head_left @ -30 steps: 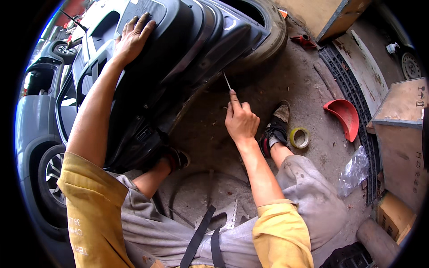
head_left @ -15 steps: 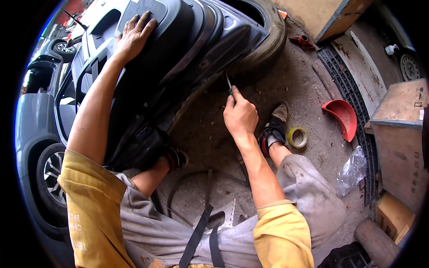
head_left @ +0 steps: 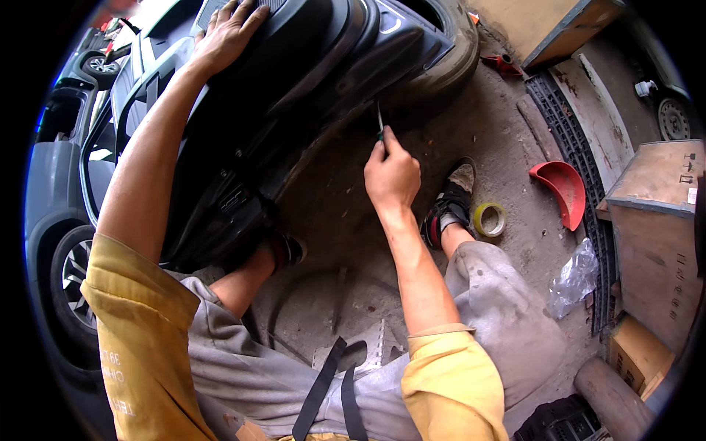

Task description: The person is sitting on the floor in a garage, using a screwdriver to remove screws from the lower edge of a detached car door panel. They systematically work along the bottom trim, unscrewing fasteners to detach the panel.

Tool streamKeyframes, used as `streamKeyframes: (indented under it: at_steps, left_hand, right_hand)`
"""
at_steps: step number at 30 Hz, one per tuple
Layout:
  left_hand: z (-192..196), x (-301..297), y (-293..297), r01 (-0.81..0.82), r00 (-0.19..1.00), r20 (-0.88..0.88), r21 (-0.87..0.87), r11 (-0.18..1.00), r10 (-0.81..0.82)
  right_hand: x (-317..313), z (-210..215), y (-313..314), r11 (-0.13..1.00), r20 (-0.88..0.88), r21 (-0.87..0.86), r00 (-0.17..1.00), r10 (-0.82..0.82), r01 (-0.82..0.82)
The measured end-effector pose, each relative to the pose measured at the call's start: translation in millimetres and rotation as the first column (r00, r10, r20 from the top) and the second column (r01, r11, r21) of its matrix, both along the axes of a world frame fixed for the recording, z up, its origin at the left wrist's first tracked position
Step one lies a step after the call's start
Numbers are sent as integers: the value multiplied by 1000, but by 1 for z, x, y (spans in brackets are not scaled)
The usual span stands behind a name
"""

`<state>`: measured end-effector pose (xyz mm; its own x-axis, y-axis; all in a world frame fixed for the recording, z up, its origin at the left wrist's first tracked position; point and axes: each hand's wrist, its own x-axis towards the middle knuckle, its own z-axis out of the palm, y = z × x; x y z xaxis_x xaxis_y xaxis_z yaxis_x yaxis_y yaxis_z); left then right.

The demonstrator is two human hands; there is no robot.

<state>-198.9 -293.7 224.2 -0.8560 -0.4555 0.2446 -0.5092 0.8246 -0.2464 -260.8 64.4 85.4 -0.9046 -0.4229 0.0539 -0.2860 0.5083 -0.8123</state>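
Note:
A dark car door panel [head_left: 298, 77], detached-looking and tilted, fills the upper left in front of me. Fingers spread, my left hand [head_left: 225, 42] lies flat on the panel's upper part, next to a speaker grille. My right hand [head_left: 393, 175] is closed around the dark green handle of a thin screwdriver [head_left: 380, 117]. The screwdriver's metal shaft points up and away toward the door's lower edge. Whether its tip touches the door, I cannot tell. A dusty tyre [head_left: 462, 67] lies at the door's far right end.
Tape roll [head_left: 489, 219], curved red piece [head_left: 565, 192] and crumpled clear plastic [head_left: 573, 279] lie right of my shoe [head_left: 454, 192]. Wooden crates [head_left: 654, 213] and a black ribbed strip [head_left: 581, 162] line the right side. A grey car [head_left: 55, 176] stands at left.
The view has shifted slightly. My right hand with the screwdriver sits a little farther up toward the door's edge. My left hand stays on the panel.

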Motion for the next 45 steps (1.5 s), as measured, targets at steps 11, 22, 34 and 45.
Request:
streamKeyframes:
  at_steps: [11,22,34,45]
  left_hand:
    - [-12,-11,11,-56,990,-126,47,997,62]
    - [-8,-13,27,-118,984,-126,41,992,122]
    - [-9,-9,12,-78,988,-129,53,996,84]
    - [-6,1,5,-58,993,-100,4,998,58]
  right_hand:
    - [-4,-13,11,972,-298,235,949,101,-30]
    - [-19,-9,30,996,-149,44,985,83,-77]
    - [-20,-9,28,998,-105,-27,993,52,-55]
    - [-8,24,9,979,-18,183,995,98,-93]
